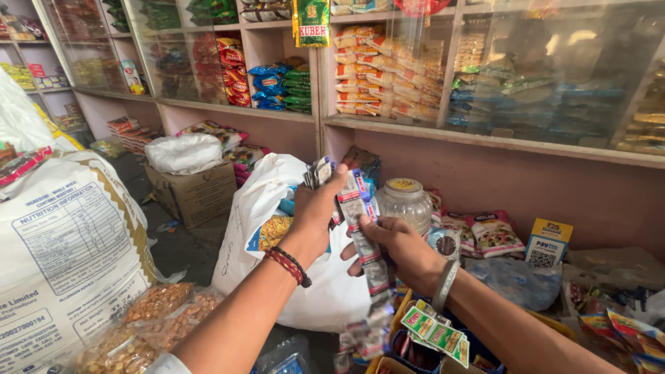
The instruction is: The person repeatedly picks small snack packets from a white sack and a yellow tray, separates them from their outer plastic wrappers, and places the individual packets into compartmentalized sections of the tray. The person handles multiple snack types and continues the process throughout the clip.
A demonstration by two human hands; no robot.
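Both hands (360,228) grip sachet strip (361,228).

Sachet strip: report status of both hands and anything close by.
Left hand gripping top of sachet strip. Right hand pinching it lower down. Strip hangs between them. White bag and clear jar directly behind.

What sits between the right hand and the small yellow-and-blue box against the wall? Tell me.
In the head view, between the right hand and the box lie flat snack packets, leaning on the pink wall.
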